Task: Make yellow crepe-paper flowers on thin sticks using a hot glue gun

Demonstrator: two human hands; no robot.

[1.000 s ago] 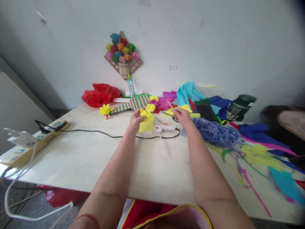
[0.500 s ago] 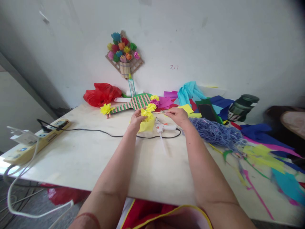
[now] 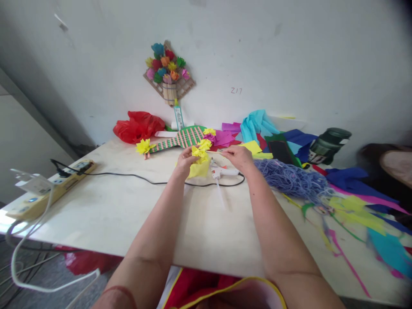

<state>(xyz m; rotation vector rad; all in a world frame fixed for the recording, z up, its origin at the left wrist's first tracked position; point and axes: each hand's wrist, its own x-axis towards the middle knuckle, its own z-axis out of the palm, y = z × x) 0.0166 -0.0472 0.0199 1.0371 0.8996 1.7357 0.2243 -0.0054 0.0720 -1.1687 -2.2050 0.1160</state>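
My left hand (image 3: 183, 162) pinches a crumpled yellow paper flower (image 3: 198, 159) just above the pale tabletop (image 3: 128, 206). My right hand (image 3: 238, 156) holds a thin wooden stick (image 3: 216, 151) level, its tip pointing left at the flower. A white glue gun (image 3: 223, 172) lies on the table right under both hands, its black cord (image 3: 135, 178) running left. Another yellow paper flower (image 3: 143, 147) sits to the far left, beside a green striped paddle-shaped piece (image 3: 180, 139).
A power strip (image 3: 48, 189) with plugs lies at the left edge. Against the wall are a red plastic bag (image 3: 137, 125), a glue tube (image 3: 177, 116), coloured paper sheets (image 3: 254, 128) and a dark jar (image 3: 326, 145). Blue-violet string (image 3: 291, 178) and paper scraps (image 3: 360, 210) cover the right side.
My right hand swung the stick from upright down to level and moved left toward the flower. My left hand stayed in place with the flower.
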